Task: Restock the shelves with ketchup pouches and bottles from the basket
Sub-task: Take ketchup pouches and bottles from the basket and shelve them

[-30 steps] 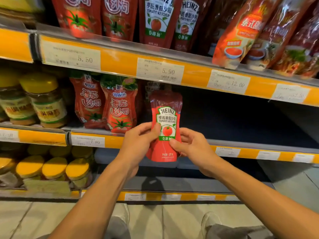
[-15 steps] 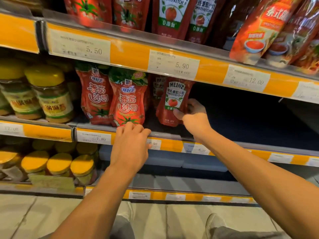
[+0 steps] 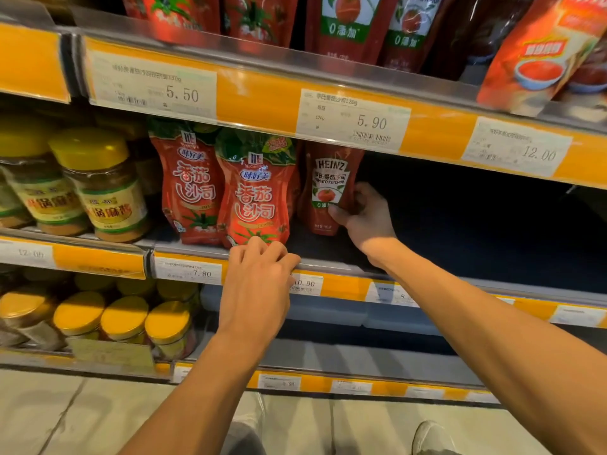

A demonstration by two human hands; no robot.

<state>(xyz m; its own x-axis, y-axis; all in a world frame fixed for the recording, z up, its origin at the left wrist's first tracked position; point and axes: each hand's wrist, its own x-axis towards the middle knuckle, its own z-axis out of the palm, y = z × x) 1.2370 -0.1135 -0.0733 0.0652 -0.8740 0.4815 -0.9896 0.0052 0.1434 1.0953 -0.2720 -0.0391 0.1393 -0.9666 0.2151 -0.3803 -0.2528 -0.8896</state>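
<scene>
A red Heinz ketchup pouch (image 3: 328,188) stands upright on the middle shelf (image 3: 331,266), right of two red McCormick pouches (image 3: 256,192). My right hand (image 3: 364,218) grips the Heinz pouch at its lower right, thumb on the front label and fingers behind it. My left hand (image 3: 259,277) rests on the shelf's front edge, fingers curled over the rail just below the nearer McCormick pouch, holding nothing. The basket is out of view.
Right of the Heinz pouch the middle shelf is dark and bare (image 3: 476,231). Jars with yellow lids (image 3: 95,182) fill the left side and the shelf below (image 3: 124,318). More ketchup pouches (image 3: 348,24) hang over the upper shelf's orange price rail (image 3: 354,119).
The Heinz pouch went from both hands in front of the shelf onto the middle shelf. My left hand let go and dropped to the shelf edge; my right still holds the pouch.
</scene>
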